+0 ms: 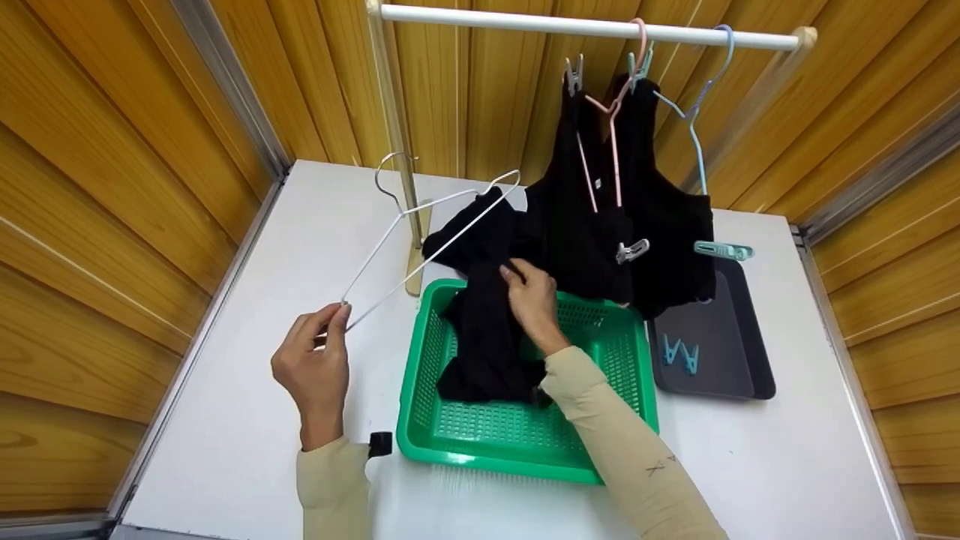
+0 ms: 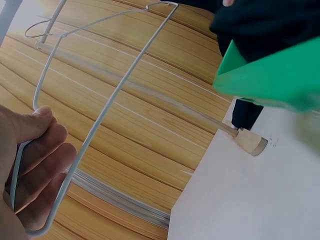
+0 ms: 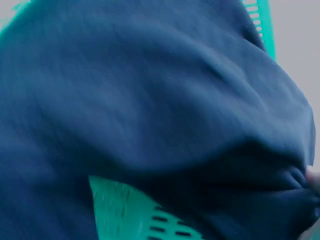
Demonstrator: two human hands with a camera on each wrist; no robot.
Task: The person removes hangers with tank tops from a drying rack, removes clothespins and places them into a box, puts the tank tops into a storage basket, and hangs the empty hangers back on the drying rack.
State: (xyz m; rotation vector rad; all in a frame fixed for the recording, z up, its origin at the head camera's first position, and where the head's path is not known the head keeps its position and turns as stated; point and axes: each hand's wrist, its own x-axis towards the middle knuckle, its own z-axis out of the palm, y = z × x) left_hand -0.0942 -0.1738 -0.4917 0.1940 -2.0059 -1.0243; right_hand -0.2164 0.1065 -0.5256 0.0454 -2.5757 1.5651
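My left hand (image 1: pixel 315 367) pinches one lower corner of a white wire hanger (image 1: pixel 402 214) between thumb and fingers. The hanger is raised to the left of the green basket (image 1: pixel 409 412), its far end overlapping dark cloth in the head view. In the left wrist view the hanger (image 2: pixel 117 89) slants away from the palm. Over the basket, my right hand (image 1: pixel 534 300) grips a black garment (image 1: pixel 487 337) near its upper part. The garment hangs bunched down into the basket. Its dark cloth (image 3: pixel 150 100) fills most of the right wrist view, hiding nearly all of that hand.
Behind stands a rack with a white bar (image 1: pixel 510 21). A pink hanger (image 1: pixel 616 150) and a blue hanger (image 1: pixel 697 135) hang there with black clothing (image 1: pixel 585 255) and several clothespins. A dark grey tray (image 1: pixel 739 322) at right holds teal clothespins (image 1: pixel 690 358). Wood-patterned walls enclose the table.
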